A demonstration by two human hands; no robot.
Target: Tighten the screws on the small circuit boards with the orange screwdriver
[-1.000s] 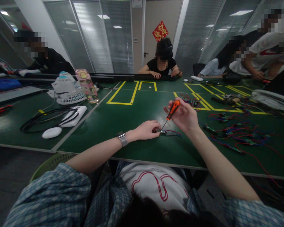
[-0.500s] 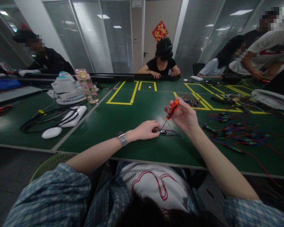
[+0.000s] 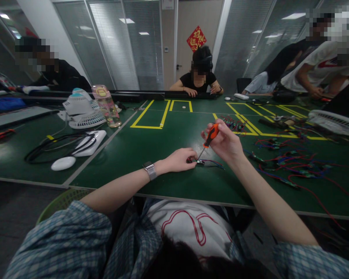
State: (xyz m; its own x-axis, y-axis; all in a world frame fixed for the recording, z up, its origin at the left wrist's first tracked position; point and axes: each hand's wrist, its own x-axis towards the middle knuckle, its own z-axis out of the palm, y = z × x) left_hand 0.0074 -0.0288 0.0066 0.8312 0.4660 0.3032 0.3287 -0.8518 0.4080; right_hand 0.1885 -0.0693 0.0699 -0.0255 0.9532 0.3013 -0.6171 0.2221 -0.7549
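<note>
My left hand [image 3: 184,159] rests on the green table [image 3: 151,182], its fingers closed on a small circuit board [image 3: 200,162] with thin red and blue wires trailing to the right. Part of the board is hidden under the fingers. In my right hand [image 3: 227,143] is a screwdriver [image 3: 211,135] with an orange and black handle, gripped near its top. Its shaft slants down to the left, and the tip meets the board beside my left fingertips. Whether the tip sits in a screw is too small to tell.
Several wired circuit boards [image 3: 302,170] lie to the right, with another cluster [image 3: 232,124] beyond my right hand. At left are a bottle [image 3: 107,106], a white fan [image 3: 83,110], black cables [image 3: 43,147] and a white mouse [image 3: 63,163]. A person [image 3: 199,81] sits opposite.
The screwdriver handle has tilted slightly and dropped a little within my right fingers. My left hand and the circuit board stay in place.
</note>
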